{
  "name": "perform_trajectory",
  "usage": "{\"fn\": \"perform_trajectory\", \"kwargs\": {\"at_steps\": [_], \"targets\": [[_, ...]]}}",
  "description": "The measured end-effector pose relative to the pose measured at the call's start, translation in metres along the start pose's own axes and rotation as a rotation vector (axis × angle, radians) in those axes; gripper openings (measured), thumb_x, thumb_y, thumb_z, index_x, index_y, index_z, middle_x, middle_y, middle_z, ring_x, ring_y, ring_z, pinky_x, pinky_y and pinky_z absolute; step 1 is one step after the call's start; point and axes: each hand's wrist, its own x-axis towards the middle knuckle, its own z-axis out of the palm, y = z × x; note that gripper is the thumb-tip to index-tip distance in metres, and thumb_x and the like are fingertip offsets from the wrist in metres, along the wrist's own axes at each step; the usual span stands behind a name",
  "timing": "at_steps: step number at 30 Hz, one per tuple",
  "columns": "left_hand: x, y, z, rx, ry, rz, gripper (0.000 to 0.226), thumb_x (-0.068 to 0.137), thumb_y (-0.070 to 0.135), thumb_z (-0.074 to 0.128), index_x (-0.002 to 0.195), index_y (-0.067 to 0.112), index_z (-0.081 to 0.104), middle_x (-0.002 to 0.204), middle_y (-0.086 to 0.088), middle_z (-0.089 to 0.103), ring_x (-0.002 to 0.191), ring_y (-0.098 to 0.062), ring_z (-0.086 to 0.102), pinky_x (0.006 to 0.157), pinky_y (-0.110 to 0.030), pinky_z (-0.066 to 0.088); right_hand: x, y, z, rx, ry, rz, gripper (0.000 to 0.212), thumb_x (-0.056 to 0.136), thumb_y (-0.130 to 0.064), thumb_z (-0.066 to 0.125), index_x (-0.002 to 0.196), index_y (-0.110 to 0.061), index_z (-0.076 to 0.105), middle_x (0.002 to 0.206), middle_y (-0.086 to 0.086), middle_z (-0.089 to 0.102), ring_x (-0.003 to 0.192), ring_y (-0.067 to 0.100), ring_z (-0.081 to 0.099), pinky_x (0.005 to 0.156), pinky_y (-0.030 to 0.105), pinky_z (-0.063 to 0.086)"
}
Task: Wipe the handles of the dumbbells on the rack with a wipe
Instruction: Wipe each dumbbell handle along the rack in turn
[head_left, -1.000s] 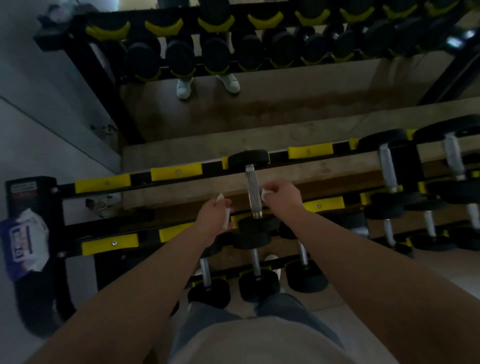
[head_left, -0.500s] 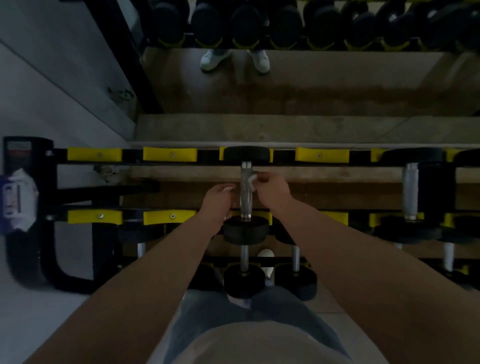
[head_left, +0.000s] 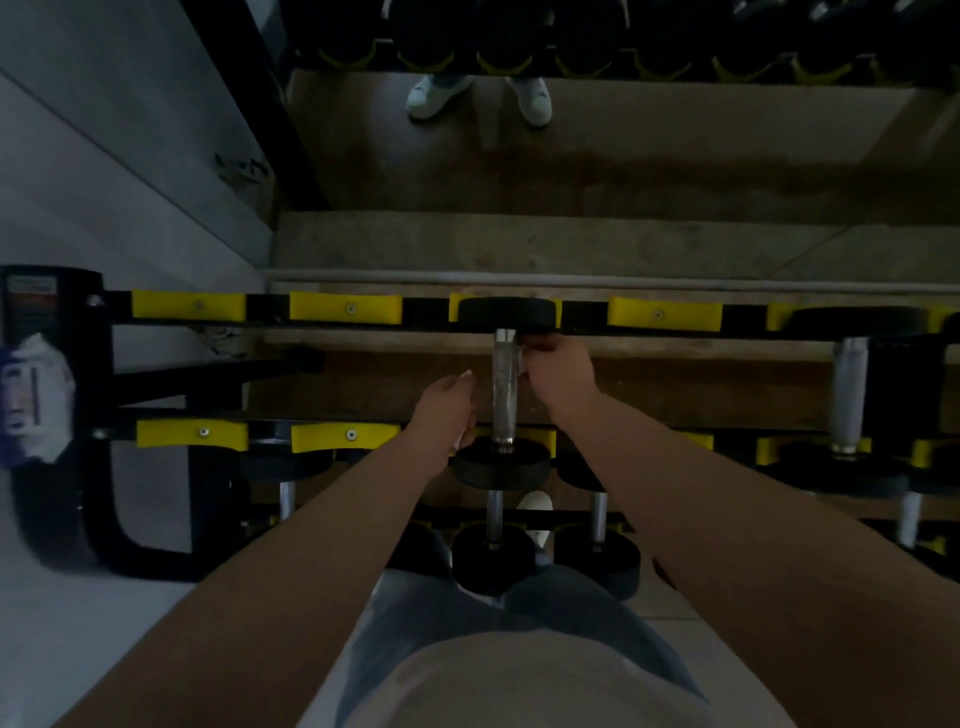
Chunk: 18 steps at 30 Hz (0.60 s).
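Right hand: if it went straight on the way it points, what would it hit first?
Likely the dumbbell's far head, right ahead of the right hand at the top end of the handle; depth is hard to judge.

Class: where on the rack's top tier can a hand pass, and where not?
Free: left of the chrome dumbbell handle, between yellow rack pads; between it and the larger black dumbbell. Crowded: left hand, right hand, white wipe at that handle.

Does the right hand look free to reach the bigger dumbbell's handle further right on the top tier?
Probably yes: that handle lies bare, with nothing between it and the right hand, though the hand is pinching a wipe.
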Motion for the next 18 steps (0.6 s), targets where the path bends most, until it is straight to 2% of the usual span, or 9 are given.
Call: {"fn": "perform_trajectory", "kwargs": {"at_steps": [1, 3, 5, 8, 9, 12, 14, 16, 18], "targets": [[0.0, 0.0, -0.001, 0.004, -0.006, 0.008, 0.025, 0.104, 0.034, 0.045, 0.113, 0.014, 0.056, 0.067, -0.004, 0.044, 0.053, -0.015, 0.041, 0.045, -0.023, 0.034, -0.004, 0.003, 0.001, -0.063, -0.016, -0.024, 0.019, 0.096, -0.015, 0.058, 0.104, -0.018, 0.075, 0.096, 0.005, 0.073, 0.086, 0.022, 0.069, 0.08, 0.04, 0.06], [0.003, 0.0, -0.002, 0.044, -0.01, 0.01, 0.041, 0.103, 0.035, 0.047, 0.134, 0.009, 0.052, 0.067, -0.005, 0.047, 0.055, -0.016, 0.044, 0.047, -0.024, 0.036, -0.014, 0.015, -0.002, -0.212, -0.104, -0.037, 0.016, 0.096, -0.021, 0.061, 0.089, -0.018, 0.076, 0.088, 0.003, 0.072, 0.082, 0.02, 0.068, 0.076, 0.035, 0.059], [0.0, 0.002, -0.002, 0.08, -0.014, 0.007, 0.043, 0.103, 0.035, 0.048, 0.136, 0.008, 0.051, 0.067, -0.005, 0.047, 0.055, -0.017, 0.045, 0.048, -0.025, 0.036, -0.023, 0.023, -0.009, -0.483, -0.266, -0.047, 0.024, 0.096, -0.023, 0.061, 0.075, -0.014, 0.069, 0.078, 0.005, 0.066, 0.075, 0.02, 0.064, 0.067, 0.03, 0.052], [-0.004, 0.003, -0.001, 0.09, -0.057, 0.009, 0.037, 0.104, 0.032, 0.047, 0.129, 0.007, 0.055, 0.064, -0.004, 0.045, 0.053, -0.016, 0.042, 0.047, -0.026, 0.034, -0.03, 0.024, -0.016, -0.731, -0.388, -0.096, 0.025, 0.096, -0.024, 0.062, 0.089, -0.003, 0.074, 0.087, 0.012, 0.069, 0.085, 0.025, 0.066, 0.07, 0.032, 0.052], [-0.006, 0.003, 0.0, 0.092, -0.073, 0.011, 0.032, 0.104, 0.031, 0.046, 0.123, 0.008, 0.058, 0.064, -0.004, 0.044, 0.053, -0.015, 0.042, 0.048, -0.026, 0.033, -0.03, 0.022, -0.017, -0.698, -0.354, -0.101, 0.02, 0.095, -0.022, 0.063, 0.091, -0.007, 0.075, 0.088, 0.008, 0.069, 0.086, 0.022, 0.066, 0.068, 0.028, 0.052], [-0.011, 0.005, 0.001, 0.069, -0.11, 0.026, 0.021, 0.105, 0.027, 0.046, 0.1, 0.012, 0.059, 0.066, -0.003, 0.044, 0.054, -0.014, 0.041, 0.049, -0.027, 0.033, -0.027, 0.011, -0.019, -0.314, -0.094, -0.096, 0.011, 0.094, -0.02, 0.065, 0.101, -0.021, 0.074, 0.09, -0.006, 0.068, 0.084, 0.009, 0.065, 0.074, 0.024, 0.054], [-0.011, 0.005, 0.001, 0.061, -0.093, 0.024, 0.018, 0.104, 0.024, 0.047, 0.098, 0.013, 0.06, 0.066, -0.001, 0.047, 0.056, -0.014, 0.043, 0.05, -0.026, 0.035, -0.022, 0.0, -0.019, -0.181, 0.016, -0.194, 0.011, 0.094, -0.023, 0.067, 0.104, -0.023, 0.071, 0.09, -0.009, 0.068, 0.082, 0.004, 0.064, 0.07, 0.021, 0.053], [-0.012, 0.004, 0.0, 0.066, -0.079, 0.016, 0.019, 0.103, 0.019, 0.047, 0.109, 0.009, 0.063, 0.066, -0.002, 0.052, 0.06, -0.015, 0.047, 0.053, -0.027, 0.038, -0.023, -0.006, -0.017, -0.231, 0.021, -0.292, 0.009, 0.094, -0.026, 0.068, 0.103, -0.023, 0.068, 0.088, -0.011, 0.065, 0.081, 0.001, 0.06, 0.063, 0.015, 0.044], [-0.013, 0.004, -0.001, 0.031, -0.081, 0.003, 0.022, 0.102, 0.013, 0.047, 0.113, 0.004, 0.064, 0.069, -0.004, 0.054, 0.062, -0.016, 0.05, 0.054, -0.027, 0.041, -0.027, -0.001, -0.014, -0.375, -0.025, -0.37, 0.01, 0.097, -0.028, 0.065, 0.105, -0.023, 0.068, 0.092, -0.009, 0.065, 0.085, 0.004, 0.06, 0.066, 0.016, 0.044]]}}
